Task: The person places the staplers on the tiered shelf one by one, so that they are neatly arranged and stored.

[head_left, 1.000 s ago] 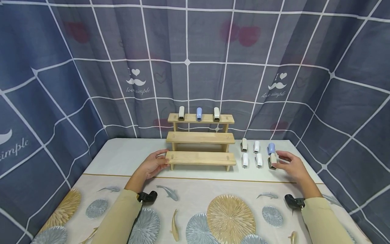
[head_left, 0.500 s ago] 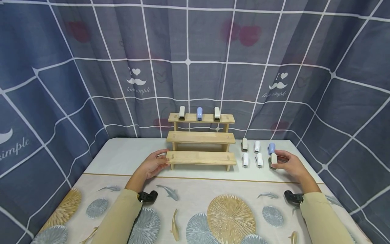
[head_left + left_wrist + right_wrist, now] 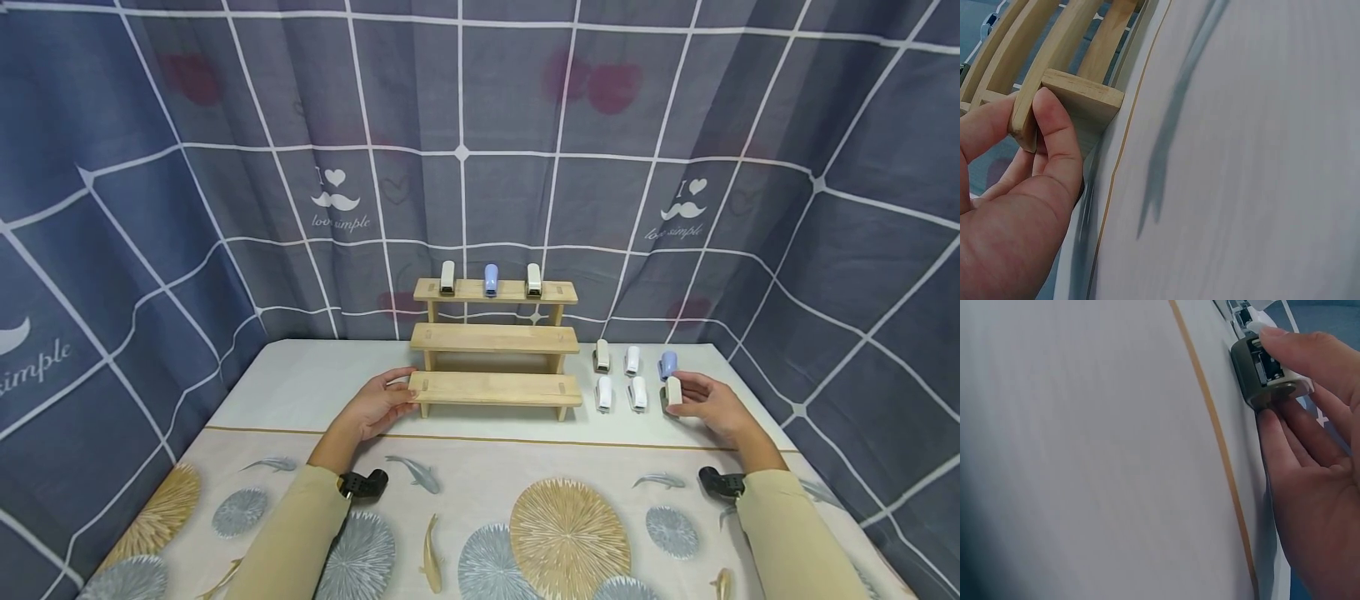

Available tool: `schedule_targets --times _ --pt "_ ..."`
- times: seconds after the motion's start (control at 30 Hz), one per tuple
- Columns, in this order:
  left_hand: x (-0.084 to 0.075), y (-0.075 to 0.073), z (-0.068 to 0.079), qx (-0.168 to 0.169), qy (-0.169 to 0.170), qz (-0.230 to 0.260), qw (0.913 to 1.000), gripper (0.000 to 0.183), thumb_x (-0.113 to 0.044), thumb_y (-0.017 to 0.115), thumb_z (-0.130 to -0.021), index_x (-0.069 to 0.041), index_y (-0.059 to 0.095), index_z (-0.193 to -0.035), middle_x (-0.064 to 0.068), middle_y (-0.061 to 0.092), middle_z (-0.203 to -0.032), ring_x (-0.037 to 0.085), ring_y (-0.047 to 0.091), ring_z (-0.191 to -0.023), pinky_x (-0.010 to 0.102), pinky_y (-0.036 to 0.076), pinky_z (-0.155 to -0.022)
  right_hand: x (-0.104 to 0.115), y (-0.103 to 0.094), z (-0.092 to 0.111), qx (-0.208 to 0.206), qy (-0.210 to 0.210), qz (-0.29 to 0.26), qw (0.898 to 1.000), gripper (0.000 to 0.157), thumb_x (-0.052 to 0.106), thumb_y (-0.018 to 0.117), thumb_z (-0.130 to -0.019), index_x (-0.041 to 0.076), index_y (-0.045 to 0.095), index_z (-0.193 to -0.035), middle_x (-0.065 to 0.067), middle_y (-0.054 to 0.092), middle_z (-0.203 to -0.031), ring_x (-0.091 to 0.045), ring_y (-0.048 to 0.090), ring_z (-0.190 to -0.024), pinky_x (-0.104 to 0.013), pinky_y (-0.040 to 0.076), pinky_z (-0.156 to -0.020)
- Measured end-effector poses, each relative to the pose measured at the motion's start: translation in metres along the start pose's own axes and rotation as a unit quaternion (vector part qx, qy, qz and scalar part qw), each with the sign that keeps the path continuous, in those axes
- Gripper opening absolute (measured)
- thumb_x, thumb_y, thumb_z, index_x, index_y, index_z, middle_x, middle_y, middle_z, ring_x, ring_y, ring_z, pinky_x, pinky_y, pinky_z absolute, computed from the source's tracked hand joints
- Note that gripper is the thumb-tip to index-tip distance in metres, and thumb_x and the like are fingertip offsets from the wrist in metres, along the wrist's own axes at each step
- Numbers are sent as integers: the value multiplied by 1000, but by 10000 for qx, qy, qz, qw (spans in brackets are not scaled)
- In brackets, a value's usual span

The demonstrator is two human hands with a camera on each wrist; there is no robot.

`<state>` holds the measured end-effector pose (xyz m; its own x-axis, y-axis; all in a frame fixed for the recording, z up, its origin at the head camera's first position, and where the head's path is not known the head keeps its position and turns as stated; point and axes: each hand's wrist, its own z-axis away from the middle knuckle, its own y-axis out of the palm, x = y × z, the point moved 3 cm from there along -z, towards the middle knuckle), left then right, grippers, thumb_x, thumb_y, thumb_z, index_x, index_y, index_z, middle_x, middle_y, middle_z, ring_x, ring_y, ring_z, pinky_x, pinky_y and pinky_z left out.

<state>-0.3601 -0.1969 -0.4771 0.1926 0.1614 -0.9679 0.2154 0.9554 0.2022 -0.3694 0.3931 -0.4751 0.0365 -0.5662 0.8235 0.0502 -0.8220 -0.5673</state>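
A three-step wooden display stand [image 3: 495, 387] is in the middle of the head view. My left hand [image 3: 378, 403] pinches the left end of its lowest board; in the left wrist view, thumb and fingers [image 3: 1057, 128] close on that wooden end. At the right, my right hand [image 3: 712, 407] grips a small cream stapler [image 3: 672, 394] with a dark base. The right wrist view shows the thumb on one side of this stapler [image 3: 1266, 372] and fingers under its other side. Just behind it stands a blue stapler [image 3: 667, 365].
On the top board stand two cream staplers [image 3: 447, 279] with a blue stapler [image 3: 491, 281] between them. Right of the stand are a cream stapler [image 3: 602, 356] and several white staplers [image 3: 637, 393]. A grid-patterned curtain [image 3: 495, 200] hangs behind the table [image 3: 315, 375].
My right hand has closed in on the front cream stapler, which shifts very slightly. The left hand keeps its place on the stand.
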Motion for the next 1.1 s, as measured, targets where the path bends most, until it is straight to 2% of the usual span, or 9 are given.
schedule_targets --times 0.37,0.43,0.5,0.6,0.67,0.77,0.93,1.0,1.1 --pt "-2 -2 -1 -28 -6 -54 10000 70 8 58 -98 3 25 -159 6 64 -106 13 67 -86 21 61 -76 -2 1 0 50 46 43 10000 91 23 86 -84 -4 37 -155 -32 43 -154 -45 47 -139 -13 54 -93" --pt "-2 -2 -1 -45 -16 -64 10000 70 9 58 -98 2 26 -159 6 64 -106 12 68 -86 20 60 -76 -3 1 -1 45 54 14 10000 90 24 87 -83 -3 38 -155 -31 45 -153 -36 54 -134 -11 53 -91" --pt "-1 -2 -1 -53 -23 -58 10000 69 9 58 -98 2 26 -159 6 64 -106 12 68 -86 20 60 -76 -4 1 -1 33 49 -63 10000 90 22 87 -83 -2 38 -154 -30 46 -152 -17 60 -124 -7 51 -88" --pt "1 -2 -2 -76 -62 -37 9999 69 9 58 -97 1 28 -159 5 64 -107 12 68 -86 20 60 -76 -6 1 -2 17 34 -204 9998 90 20 88 -81 -2 39 -154 -30 46 -151 10 54 -105 -2 48 -85" --pt "1 -2 -2 -46 -50 -30 10000 70 9 59 -97 2 27 -159 6 65 -109 12 68 -87 21 61 -77 -7 1 -2 30 20 -314 9995 90 18 88 -81 -3 39 -154 -31 45 -151 18 50 -99 -2 48 -85" --pt "0 -2 0 -52 -67 -28 10000 70 9 59 -97 1 27 -159 5 65 -108 12 68 -87 21 61 -77 -8 1 -2 63 35 -349 9994 91 17 88 -81 -3 38 -154 -31 44 -152 14 52 -103 -3 49 -86" --pt "-2 -2 1 -23 -33 -49 10000 70 9 58 -98 2 26 -160 4 65 -106 12 68 -86 20 60 -76 -7 0 -2 44 91 -153 9998 92 22 88 -82 -1 38 -155 -29 44 -154 -19 56 -128 -5 50 -88" --pt "-2 -2 0 12 -21 -56 10000 71 8 58 -98 2 25 -160 4 65 -105 12 68 -85 20 60 -76 -6 0 -1 30 99 -124 9999 91 22 88 -82 0 38 -155 -29 44 -154 -16 57 -126 -4 49 -87" --pt "-1 -2 -2 31 -44 -52 10000 71 8 59 -98 3 25 -160 5 65 -105 12 68 -86 21 60 -76 -4 -1 2 59 116 -266 9996 90 18 87 -82 -2 38 -155 -30 43 -154 3 55 -113 -3 49 -87"
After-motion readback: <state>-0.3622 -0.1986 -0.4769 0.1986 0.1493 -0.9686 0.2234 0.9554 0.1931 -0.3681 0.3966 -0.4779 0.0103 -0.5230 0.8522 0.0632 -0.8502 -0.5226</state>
